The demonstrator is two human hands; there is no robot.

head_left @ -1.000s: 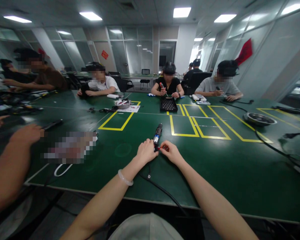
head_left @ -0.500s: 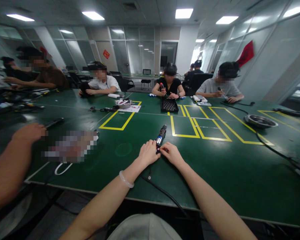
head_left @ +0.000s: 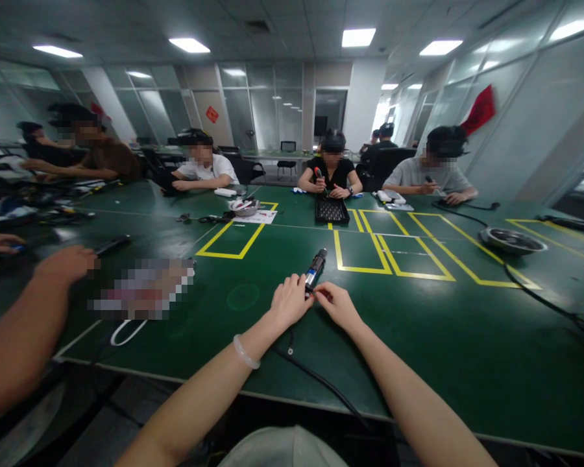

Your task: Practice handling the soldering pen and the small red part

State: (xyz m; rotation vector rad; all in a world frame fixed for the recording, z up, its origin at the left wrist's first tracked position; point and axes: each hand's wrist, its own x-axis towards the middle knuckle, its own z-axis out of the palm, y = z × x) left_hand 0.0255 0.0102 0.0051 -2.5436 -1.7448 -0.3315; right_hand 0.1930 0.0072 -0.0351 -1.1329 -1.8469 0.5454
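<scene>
A slim black corded power tool (head_left: 315, 267), its silver and blue inner body exposed, lies on the green table with its narrow nose pointing away from me. My left hand (head_left: 288, 301) is closed over its near end and covers much of it. Beside that end, my right hand (head_left: 337, 303) is closed in a pinch against a tiny reddish spot; what its fingertips hold is too small to make out. A thick black cord (head_left: 321, 379) runs from under my hands over the table's front edge. Close by it lies a short thin wire with a ring terminal (head_left: 290, 351).
At left, a co-worker's hand (head_left: 68, 264) reaches beside a dark tool (head_left: 113, 245) and a blurred bag (head_left: 146, 288). Opposite, people work around a black tray (head_left: 331, 211). Yellow tape rectangles (head_left: 365, 269) mark the table. A metal bowl (head_left: 513, 241) stands right.
My view has tilted up slightly, so everything sits lower. Both my hands stay at the tool's near end, with small finger shifts. Another person's hand now shows at the left edge.
</scene>
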